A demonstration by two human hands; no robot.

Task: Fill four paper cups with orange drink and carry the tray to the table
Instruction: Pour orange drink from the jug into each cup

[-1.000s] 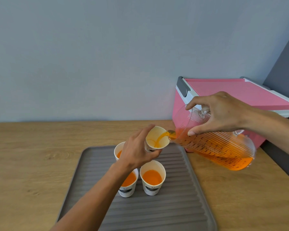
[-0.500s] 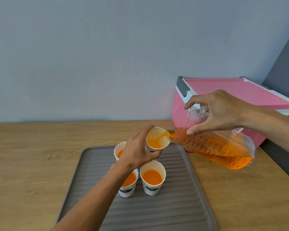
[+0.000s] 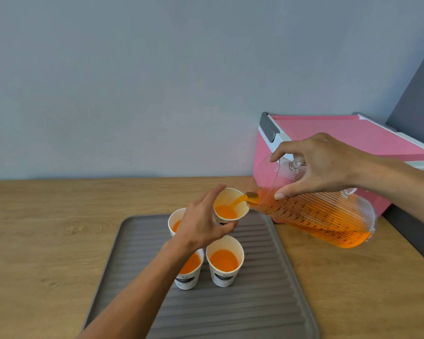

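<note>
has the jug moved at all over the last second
No, the jug keeps its place and tilt against the pink cooler behind it.

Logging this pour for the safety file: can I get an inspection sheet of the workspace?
Surface: wooden counter, grey ribbed tray on it.
Job's things: three filled cups on the tray; fourth cup held tilted, stream entering from the pitcher.
Clutter: pink cooler box behind the pitcher.
Grip: left hand around the fourth cup; right hand on the pitcher.
Cables: nothing seen.
Surroundings: plain grey wall.
</note>
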